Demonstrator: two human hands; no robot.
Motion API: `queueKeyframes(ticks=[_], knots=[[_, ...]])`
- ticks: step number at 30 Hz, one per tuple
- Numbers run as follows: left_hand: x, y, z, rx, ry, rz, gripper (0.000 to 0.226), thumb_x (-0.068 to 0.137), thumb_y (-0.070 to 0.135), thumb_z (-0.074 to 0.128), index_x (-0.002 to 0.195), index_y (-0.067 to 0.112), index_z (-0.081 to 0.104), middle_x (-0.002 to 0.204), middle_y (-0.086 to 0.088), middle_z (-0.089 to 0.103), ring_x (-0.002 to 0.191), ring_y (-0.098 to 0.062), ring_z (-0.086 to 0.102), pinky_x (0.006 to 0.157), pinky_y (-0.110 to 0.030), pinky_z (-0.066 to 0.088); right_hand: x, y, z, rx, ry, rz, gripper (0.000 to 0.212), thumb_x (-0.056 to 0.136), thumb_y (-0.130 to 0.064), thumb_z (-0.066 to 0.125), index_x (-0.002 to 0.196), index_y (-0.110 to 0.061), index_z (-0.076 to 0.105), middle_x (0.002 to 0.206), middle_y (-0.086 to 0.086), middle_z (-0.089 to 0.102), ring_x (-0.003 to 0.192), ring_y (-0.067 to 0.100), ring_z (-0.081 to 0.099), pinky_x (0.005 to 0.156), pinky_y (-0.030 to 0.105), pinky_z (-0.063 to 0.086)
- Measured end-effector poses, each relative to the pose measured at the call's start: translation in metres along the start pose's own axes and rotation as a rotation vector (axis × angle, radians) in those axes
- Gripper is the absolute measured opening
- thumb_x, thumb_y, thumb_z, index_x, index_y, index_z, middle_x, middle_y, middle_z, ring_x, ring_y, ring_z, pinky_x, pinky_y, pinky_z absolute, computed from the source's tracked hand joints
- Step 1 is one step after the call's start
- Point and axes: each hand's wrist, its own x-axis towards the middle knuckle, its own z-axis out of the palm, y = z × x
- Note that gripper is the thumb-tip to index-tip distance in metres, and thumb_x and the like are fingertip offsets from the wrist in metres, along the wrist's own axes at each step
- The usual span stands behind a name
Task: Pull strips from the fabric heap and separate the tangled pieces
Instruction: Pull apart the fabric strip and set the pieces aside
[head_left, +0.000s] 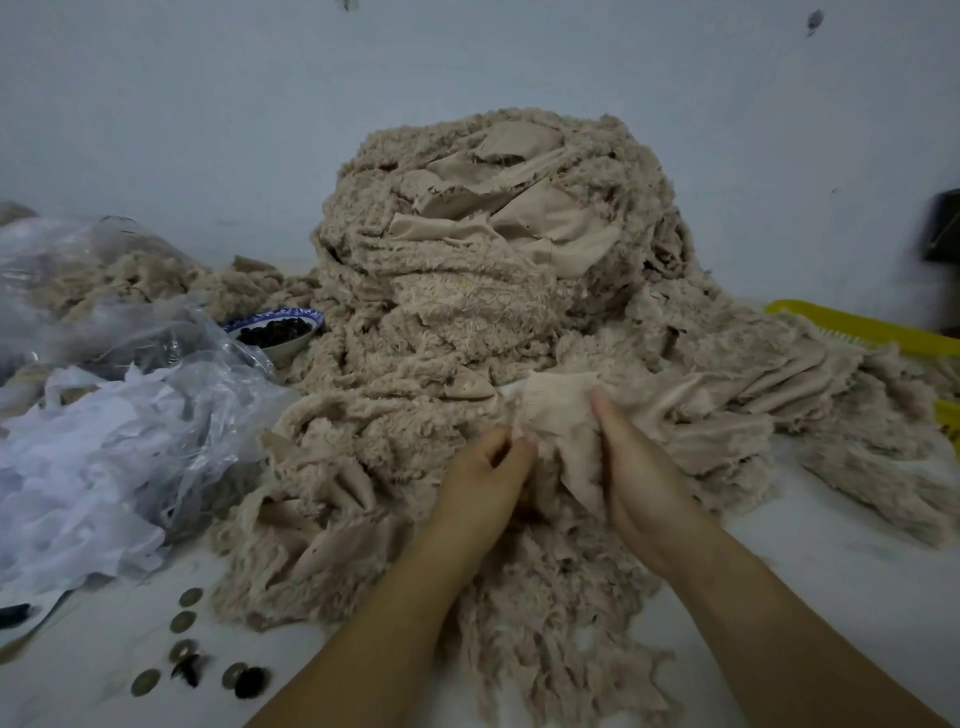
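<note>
At the heap's near foot, the left hand (488, 467) and right hand (631, 467) both pinch one beige strip (561, 415), mid-separation. Next, I judge, comes a steady outward pull. Behind rises the fabric heap (493, 249).

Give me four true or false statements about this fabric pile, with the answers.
1. The left hand and the right hand both hold a beige strip at the front of the fabric heap. True.
2. A blue-patterned bowl sits left of the heap. True.
3. The bowl is empty. False: it holds dark pieces.
4. Nothing yellow shows right of the heap. False: a yellow plastic basket lies there.
</note>
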Motion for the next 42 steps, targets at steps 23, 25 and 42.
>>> queueKeyframes(ticks=[23,25,42], knots=[[0.006,0.009,-0.016,-0.716,-0.122,-0.267,0.025,0.096,0.024,0.059,0.102,0.008,0.076,0.111,-0.014,0.075,0.098,-0.023,0.074,0.073,-0.03,0.061,0.001,-0.002,-0.003,-0.071,0.136,-0.085,0.026,0.096,-0.039,0.059,0.092,-0.017,0.072,0.098,0.005,0.076,0.09,0.016,0.071,0.078,0.028,0.057],[0.006,0.006,-0.014,-0.565,-0.056,-0.178,0.02,0.092,0.025,0.065,0.085,0.01,0.076,0.118,-0.008,0.073,0.106,-0.021,0.07,0.085,-0.034,0.059,-0.002,-0.003,-0.003,-0.057,0.064,-0.113,0.025,0.086,-0.045,0.064,0.084,-0.023,0.075,0.092,0.005,0.074,0.083,0.015,0.07,0.075,0.03,0.056],[0.012,0.01,-0.031,-0.91,-0.187,-0.22,0.053,0.091,0.031,0.057,0.134,0.0,0.056,0.127,-0.021,0.066,0.112,-0.032,0.067,0.086,-0.044,0.06,-0.004,0.015,0.002,-0.627,-0.183,-0.167,0.02,0.095,-0.043,0.063,0.079,-0.055,0.064,0.064,-0.028,0.065,0.058,-0.009,0.059,0.052,0.005,0.041]])
